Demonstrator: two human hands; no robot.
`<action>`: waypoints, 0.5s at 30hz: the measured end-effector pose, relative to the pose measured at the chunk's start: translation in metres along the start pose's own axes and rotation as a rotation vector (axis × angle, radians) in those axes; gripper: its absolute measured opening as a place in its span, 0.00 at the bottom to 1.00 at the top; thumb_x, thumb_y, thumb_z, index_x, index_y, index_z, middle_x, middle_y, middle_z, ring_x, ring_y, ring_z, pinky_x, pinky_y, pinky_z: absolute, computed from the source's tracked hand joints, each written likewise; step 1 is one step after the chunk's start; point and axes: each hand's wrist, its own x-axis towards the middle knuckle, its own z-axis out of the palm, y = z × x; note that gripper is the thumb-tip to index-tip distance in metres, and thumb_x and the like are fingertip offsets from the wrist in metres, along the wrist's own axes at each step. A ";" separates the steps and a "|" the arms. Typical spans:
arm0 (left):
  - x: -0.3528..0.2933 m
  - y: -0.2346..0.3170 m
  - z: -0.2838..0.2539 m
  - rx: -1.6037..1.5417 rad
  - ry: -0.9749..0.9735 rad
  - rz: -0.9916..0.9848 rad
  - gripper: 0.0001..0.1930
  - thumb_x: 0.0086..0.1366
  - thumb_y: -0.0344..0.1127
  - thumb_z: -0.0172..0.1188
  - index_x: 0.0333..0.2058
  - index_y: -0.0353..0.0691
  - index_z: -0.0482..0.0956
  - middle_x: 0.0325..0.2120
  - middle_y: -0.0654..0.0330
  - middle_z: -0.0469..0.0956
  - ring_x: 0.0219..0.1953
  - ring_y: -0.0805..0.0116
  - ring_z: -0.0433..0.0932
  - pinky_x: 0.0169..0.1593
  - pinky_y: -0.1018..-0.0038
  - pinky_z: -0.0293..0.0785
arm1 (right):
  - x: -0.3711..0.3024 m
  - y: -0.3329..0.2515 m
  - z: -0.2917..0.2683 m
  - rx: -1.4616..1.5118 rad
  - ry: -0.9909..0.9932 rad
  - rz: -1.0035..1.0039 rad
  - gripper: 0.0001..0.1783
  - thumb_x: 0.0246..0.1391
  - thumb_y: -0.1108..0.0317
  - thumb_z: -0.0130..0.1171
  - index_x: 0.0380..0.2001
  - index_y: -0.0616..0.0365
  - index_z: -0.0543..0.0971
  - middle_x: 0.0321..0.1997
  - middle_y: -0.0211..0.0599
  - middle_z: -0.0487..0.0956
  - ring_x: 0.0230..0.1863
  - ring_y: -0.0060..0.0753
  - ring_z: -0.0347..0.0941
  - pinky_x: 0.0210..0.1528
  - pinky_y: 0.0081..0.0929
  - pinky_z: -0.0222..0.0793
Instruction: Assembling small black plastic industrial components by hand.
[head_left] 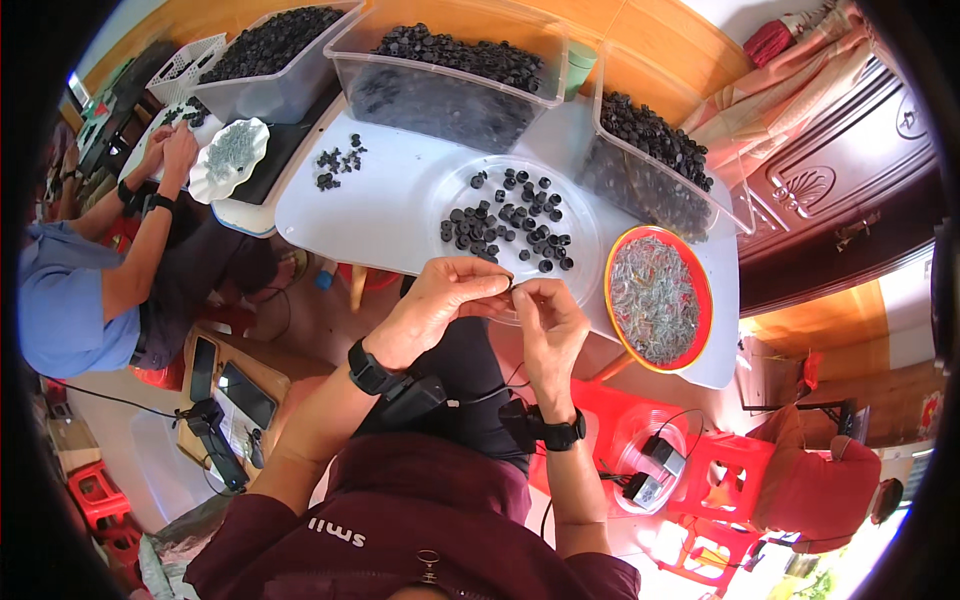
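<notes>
My left hand [435, 300] and my right hand [550, 325] meet just over the near edge of the table. Both pinch at a small black part [511, 284], mostly covered by my fingertips. Its exact kind is too small to make out. Right beyond my fingers lies a clear round tray [585, 215], holding many small black round plastic pieces [520, 218]. To the right of my hands sits a red basin with a yellow rim [612, 290], filled with thin, clear slivers [658, 300].
Clear bins [440, 95] full of black pieces line the table's back. A small black pile [340, 162] lies at left. A co-worker in a blue shirt [75, 290] works beside a white scalloped dish [205, 185]. Red stools [720, 480] stand at lower right.
</notes>
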 end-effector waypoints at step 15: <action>0.010 0.003 0.005 0.101 -0.016 0.015 0.09 0.59 0.32 0.60 0.37 0.35 0.78 0.30 0.59 0.79 0.31 0.71 0.79 0.40 0.75 0.78 | 0.005 0.011 -0.003 -0.002 0.023 0.029 0.08 0.45 0.77 0.60 0.32 0.66 0.75 0.31 0.36 0.76 0.32 0.23 0.74 0.33 0.19 0.72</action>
